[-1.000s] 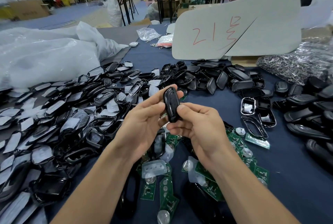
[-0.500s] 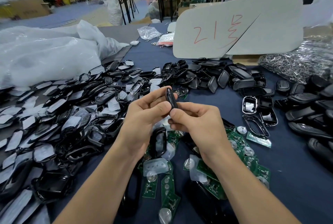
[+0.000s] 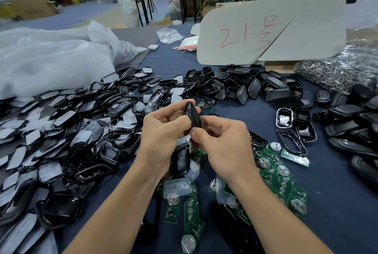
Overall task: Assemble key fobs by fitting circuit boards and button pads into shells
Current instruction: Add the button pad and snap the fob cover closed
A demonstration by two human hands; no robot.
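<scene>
Chg vs 1 s ago: key fob (image 3: 193,117) turned from broad face-on to edge-on, now slanted, top leaning left. Both hands approx. same spot, above mid-table.

1. Table (image 3: 337,202), dark blue cloth, runs near to far.
2. White plastic bags (image 3: 51,63), far left, bunched.
3. White board (image 3: 266,35), far right of centre, upright, red "21" plus a red scrawl.
4. Black shells w/ white film (image 3: 61,131), big heap, left side, near to mid.
5. Bare black shells (image 3: 255,88), heap at far centre; more along right edge.
6. Metal ring heap (image 3: 337,71), far right, in clear wrap.
7. Green circuit boards (image 3: 282,182), scattered near centre & right, under the wrists.
8. Clear button pads (image 3: 177,187), lying among the boards, near centre.
9. Left hand (image 3: 161,131): thumb & fingers curled, pinching fob's upper part.
10. Right hand (image 3: 223,143): thumb & forefinger pinching fob's lower end, other fingers curled under.
11. Fob: black, glossy, held betw. both hands, off the table, above the boards.
</scene>
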